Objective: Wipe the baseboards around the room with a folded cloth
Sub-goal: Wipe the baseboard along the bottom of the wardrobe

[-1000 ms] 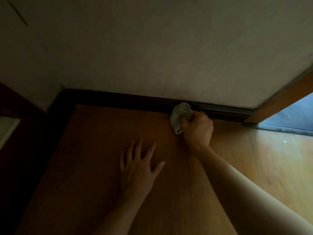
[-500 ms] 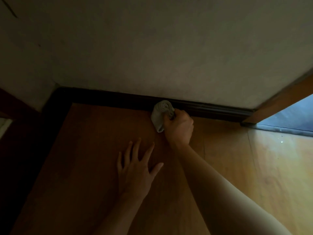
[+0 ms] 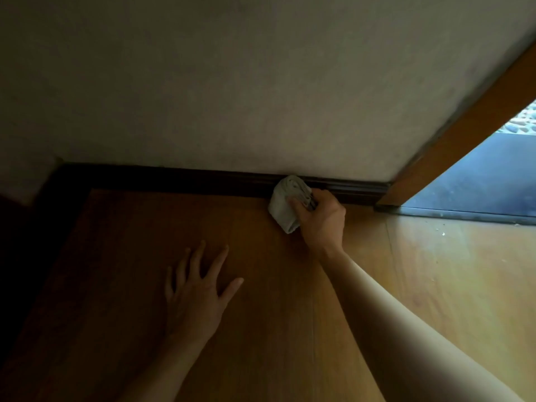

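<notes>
Two hands show over the wooden floor [image 3: 290, 329]. The right hand [image 3: 322, 219] grasps a folded pale cloth [image 3: 285, 203], fingers curled round it, and presses its upper end against the dark baseboard [image 3: 174, 179] at the foot of the wall [image 3: 232, 82], near the door frame [image 3: 464, 134]. The left hand [image 3: 197, 291] lies flat on the floor, fingers spread, holding nothing.

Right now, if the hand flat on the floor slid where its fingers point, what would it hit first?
Probably the dark baseboard, left of the cloth; the left hand crosses only bare floor.
</notes>
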A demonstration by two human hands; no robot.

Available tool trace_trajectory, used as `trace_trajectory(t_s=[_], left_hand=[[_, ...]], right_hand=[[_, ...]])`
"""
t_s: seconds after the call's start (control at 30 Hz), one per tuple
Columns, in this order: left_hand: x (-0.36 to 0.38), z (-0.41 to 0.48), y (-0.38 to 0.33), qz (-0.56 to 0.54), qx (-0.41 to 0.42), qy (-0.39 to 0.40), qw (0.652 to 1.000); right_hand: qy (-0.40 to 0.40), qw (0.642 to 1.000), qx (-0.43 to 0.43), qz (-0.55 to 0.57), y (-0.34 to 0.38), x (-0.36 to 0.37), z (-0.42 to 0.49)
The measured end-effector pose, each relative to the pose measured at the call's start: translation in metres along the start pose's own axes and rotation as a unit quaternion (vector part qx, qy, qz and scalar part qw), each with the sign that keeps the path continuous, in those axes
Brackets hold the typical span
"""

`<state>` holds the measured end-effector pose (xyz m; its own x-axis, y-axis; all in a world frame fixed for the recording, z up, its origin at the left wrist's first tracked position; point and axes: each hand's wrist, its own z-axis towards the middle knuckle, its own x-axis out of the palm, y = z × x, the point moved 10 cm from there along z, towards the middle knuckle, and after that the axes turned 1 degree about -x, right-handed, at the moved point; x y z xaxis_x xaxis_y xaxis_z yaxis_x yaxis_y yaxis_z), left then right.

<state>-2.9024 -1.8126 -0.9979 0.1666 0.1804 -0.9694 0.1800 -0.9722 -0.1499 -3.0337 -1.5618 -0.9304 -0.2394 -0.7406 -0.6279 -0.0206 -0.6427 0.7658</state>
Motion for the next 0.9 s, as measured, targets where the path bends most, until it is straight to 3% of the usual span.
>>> trace_trajectory(t_s=[0.2, 0.37, 0.5, 0.67, 0.8, 0.9], left_hand=[[-0.001, 0.001, -0.002, -0.003, 0.002, -0.005, 1.0], [0.0, 0.0, -0.002, -0.003, 0.005, -0.006, 1.0], [-0.001, 0.0, -0.001, -0.013, 0.002, -0.005, 1.0], [0.002, 0.0, -0.001, -0.008, -0.002, -0.001, 1.0], [0.0, -0.001, -0.001, -0.01, -0.004, -0.004, 1.0], [0.0, -0.001, -0.002, -0.01, -0.003, -0.001, 1.0]], right_hand=[[-0.085, 0.993, 0.05, -0.062, -0.041, -0.056, -0.003], [-0.033, 0.996, -0.032, -0.075, -0.014, -0.031, 0.004], [-0.076, 0.992, 0.002, -0.097, -0.035, -0.055, 0.003], [-0.046, 0.993, -0.035, -0.104, -0.026, -0.046, 0.007], [-0.099, 0.988, 0.023, -0.118, -0.048, -0.071, 0.003], [-0.091, 0.99, 0.02, -0.107, -0.039, -0.06, 0.001]])
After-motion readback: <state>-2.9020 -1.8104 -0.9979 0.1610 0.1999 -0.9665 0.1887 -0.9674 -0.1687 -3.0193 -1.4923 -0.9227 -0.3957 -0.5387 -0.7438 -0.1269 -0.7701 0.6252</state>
